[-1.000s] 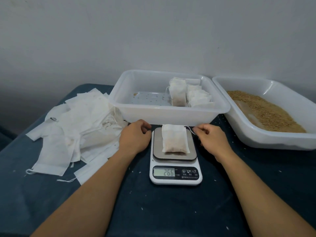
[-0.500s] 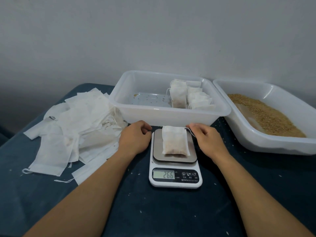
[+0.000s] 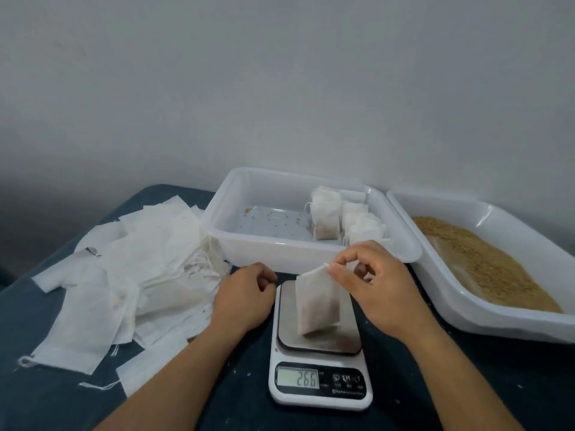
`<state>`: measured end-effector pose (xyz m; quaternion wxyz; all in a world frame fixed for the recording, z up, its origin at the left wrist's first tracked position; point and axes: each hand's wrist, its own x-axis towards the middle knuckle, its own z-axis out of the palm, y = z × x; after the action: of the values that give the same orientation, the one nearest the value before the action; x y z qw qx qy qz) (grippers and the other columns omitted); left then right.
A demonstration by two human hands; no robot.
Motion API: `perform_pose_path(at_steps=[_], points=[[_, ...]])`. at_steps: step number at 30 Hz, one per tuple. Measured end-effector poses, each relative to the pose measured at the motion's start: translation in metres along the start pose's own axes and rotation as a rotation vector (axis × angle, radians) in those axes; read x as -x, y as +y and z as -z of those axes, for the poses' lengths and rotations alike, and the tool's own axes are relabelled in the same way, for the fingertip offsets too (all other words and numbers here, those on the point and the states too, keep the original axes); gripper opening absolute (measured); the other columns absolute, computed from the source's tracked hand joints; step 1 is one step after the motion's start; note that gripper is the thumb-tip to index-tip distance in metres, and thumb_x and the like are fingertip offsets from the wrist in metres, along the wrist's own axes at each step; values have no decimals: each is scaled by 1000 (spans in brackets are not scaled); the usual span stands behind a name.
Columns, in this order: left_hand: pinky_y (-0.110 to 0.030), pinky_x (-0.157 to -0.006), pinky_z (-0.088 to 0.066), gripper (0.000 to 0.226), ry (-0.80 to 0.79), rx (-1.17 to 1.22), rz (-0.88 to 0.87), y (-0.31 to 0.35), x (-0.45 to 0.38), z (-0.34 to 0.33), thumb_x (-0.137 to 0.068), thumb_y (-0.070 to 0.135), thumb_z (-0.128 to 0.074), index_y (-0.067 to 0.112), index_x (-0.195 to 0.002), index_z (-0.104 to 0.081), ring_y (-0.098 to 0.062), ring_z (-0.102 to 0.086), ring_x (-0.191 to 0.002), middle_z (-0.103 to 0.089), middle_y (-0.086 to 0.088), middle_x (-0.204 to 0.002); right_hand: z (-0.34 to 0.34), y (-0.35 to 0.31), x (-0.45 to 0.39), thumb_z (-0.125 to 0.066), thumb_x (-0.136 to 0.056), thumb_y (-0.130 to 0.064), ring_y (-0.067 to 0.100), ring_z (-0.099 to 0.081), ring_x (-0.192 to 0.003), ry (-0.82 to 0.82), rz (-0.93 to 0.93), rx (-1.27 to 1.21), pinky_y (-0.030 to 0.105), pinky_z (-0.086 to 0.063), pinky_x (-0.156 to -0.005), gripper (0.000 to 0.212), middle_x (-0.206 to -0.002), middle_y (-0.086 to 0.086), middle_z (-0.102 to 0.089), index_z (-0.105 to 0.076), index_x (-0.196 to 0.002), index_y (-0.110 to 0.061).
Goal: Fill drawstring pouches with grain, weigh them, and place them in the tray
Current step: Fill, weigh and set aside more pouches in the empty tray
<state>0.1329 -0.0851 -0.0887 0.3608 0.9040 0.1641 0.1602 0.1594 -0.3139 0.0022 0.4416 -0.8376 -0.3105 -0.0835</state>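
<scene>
1. The kitchen scale (image 3: 320,353) sits on the dark counter (image 3: 435,384) right in front of the person, and its display reads 26.6.
2. The right hand (image 3: 378,287) has a tight grip on the filled pouch (image 3: 317,301): thumb and fingertips pinch its top edge, the other fingers curled above it. The pouch hangs tilted over the scale's steel plate, its lower corner at or just above the plate; whether it touches I cannot tell.
3. The left hand (image 3: 245,295) rests on the counter just to the left of the scale, fingers curled loosely inward and holding nothing.
4. Directly behind the scale stands the white tray (image 3: 255,256). A cluster of finished pouches (image 3: 345,217) stands upright in its right half, and a few loose grains speckle its floor.
5. To the right of the scale, a second white tub (image 3: 466,309) holds the heap of grain (image 3: 485,262).
6. To the left of the scale, beyond the left hand, a loose pile of empty pouches (image 3: 124,275) lies spread flat on the counter, drawstrings trailing.
</scene>
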Motion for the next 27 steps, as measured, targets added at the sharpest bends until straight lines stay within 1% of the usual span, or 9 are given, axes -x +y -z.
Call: perform_pose_path(at_steps=[3, 6, 8, 11, 13, 15, 18, 23, 27], points=[[-6, -59, -32, 9, 2, -5, -8, 0, 0, 0, -91, 31, -65, 37, -97, -68, 8, -53, -73, -64, 20, -80, 19, -27, -26, -69, -96, -35, 3, -65, -72, -21, 39, 18, 8, -46, -65, 10, -86, -21, -69, -67, -87, -40], [-5, -59, -31, 9, -2, -8, -15, 0, 1, 0, -92, 31, -65, 38, -97, -67, 8, -53, -75, -64, 20, -82, 33, -37, -64, -69, -98, -30, 4, -68, -64, 48, 21, 5, 8, -47, -59, 10, -79, -17, -72, -67, -88, -33], [-6, -60, -33, 9, -6, -6, -14, 1, 1, 0, -92, 32, -64, 38, -97, -67, 7, -54, -76, -64, 20, -84, 36, -34, -91, -68, -99, -27, 5, -70, -64, 102, -6, 21, 12, -47, -56, 10, -77, -15, -73, -68, -89, -30], [-7, -61, -34, 9, -6, -5, -12, 1, 2, 1, -93, 32, -64, 39, -96, -65, 7, -54, -77, -64, 21, -84, 32, -17, -127, -67, -99, -21, 10, -73, -70, 92, -96, 21, 25, -55, -64, 10, -76, -8, -75, -68, -89, -23], [-7, -60, -34, 9, -5, -11, -11, 1, 3, 1, -92, 32, -64, 41, -95, -64, 7, -54, -77, -63, 21, -84, 25, 2, -144, -65, -99, -19, 19, -75, -78, 29, -185, 35, 36, -61, -75, 9, -76, -2, -77, -69, -91, -17], [-6, -60, -33, 10, -8, -9, -10, 2, 2, 0, -92, 33, -64, 43, -92, -62, 8, -54, -78, -63, 21, -84, 18, 22, -157, -64, -99, -17, 26, -76, -85, -22, -268, 25, 42, -62, -86, 9, -78, 3, -77, -69, -93, -12], [-7, -61, -34, 13, -14, -8, -7, 1, 2, -1, -92, 33, -63, 45, -90, -59, 7, -55, -79, -64, 21, -86, 9, 45, -172, -64, -98, -13, 30, -77, -88, -45, -368, -18, 43, -62, -88, 9, -80, 8, -77, -68, -92, -8], [-6, -60, -34, 15, -3, -5, -13, -2, 1, -3, -92, 33, -63, 47, -89, -58, 8, -55, -78, -63, 22, -84, 2, 72, -194, -64, -95, -6, 26, -77, -82, -105, -524, -23, 44, -62, -91, 13, -84, 14, -74, -65, -82, -4], [-6, -59, -35, 16, 2, 25, -16, -4, -1, -6, -92, 32, -64, 47, -87, -58, 9, -55, -78, -62, 22, -83, -4, 86, -201, -63, -90, 3, 27, -71, -82, -92, -602, 13, 49, -59, -95, 13, -89, 16, -67, -61, -79, -5]])
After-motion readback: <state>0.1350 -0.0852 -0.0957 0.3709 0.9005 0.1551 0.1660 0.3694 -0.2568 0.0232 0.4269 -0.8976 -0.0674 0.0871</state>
